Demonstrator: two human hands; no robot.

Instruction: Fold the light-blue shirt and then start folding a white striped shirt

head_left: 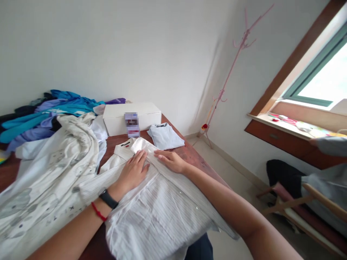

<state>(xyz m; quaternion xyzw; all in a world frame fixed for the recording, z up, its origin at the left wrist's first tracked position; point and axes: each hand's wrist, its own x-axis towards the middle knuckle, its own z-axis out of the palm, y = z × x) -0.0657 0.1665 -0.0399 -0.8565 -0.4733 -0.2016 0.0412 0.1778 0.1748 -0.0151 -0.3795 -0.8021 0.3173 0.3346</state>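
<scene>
A pale striped button-up shirt lies spread on the brown table, its collar pointing away from me and its lower end hanging over the near edge. My left hand rests flat on the shirt just below the collar, fingers stretched out. To the right of it, my right hand also lies on the fabric with its fingers extended. Neither hand grips anything. A folded light-blue garment sits beyond the collar, close to the table's right edge.
A white box stands behind the shirt. Patterned white cloth and a heap of blue and purple clothes cover the left. A pink coat rack stands in the corner. At right, a person sits on a wooden chair.
</scene>
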